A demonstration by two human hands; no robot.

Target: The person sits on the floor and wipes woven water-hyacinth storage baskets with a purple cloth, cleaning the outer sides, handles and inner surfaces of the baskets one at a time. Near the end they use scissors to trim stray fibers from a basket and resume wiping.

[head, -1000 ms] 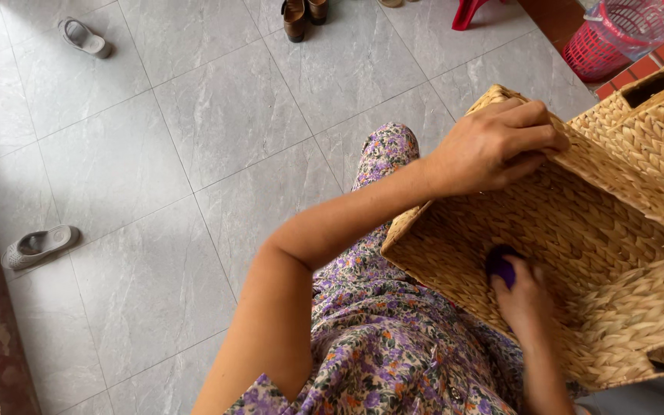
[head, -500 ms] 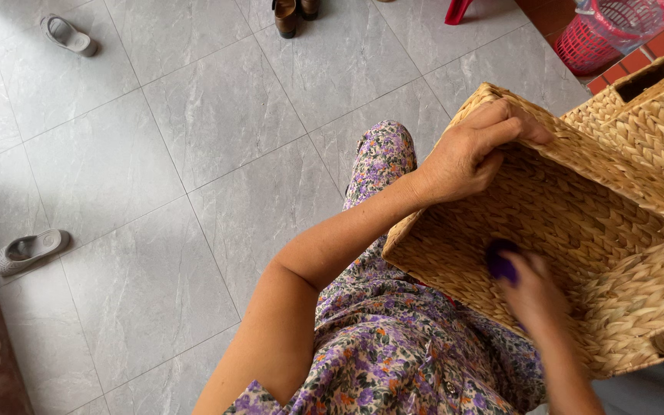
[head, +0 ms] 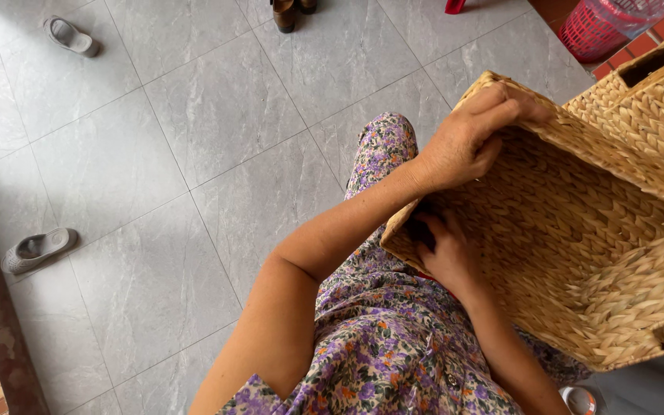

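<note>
A large woven straw basket (head: pixel 578 230) lies tilted on my lap with its open side towards me. My left hand (head: pixel 466 142) is shut on its upper rim, the arm reaching across my floral dress (head: pixel 378 338). My right hand (head: pixel 447 257) is inside the basket at its near left corner. Its fingers are closed on a small dark purple object (head: pixel 423 228) pressed against the weave. Most of that object is hidden by the fingers and the left wrist.
A second woven basket (head: pixel 655 100) stands behind the first at the right. A red plastic basket (head: pixel 605 23) sits at the top right. Grey sandals (head: pixel 38 250) (head: pixel 71 34) and brown shoes (head: pixel 290 11) lie on the grey tiled floor.
My right hand has slid with the purple object from the middle of the basket to its near left corner. My left hand has kept its grip on the rim.
</note>
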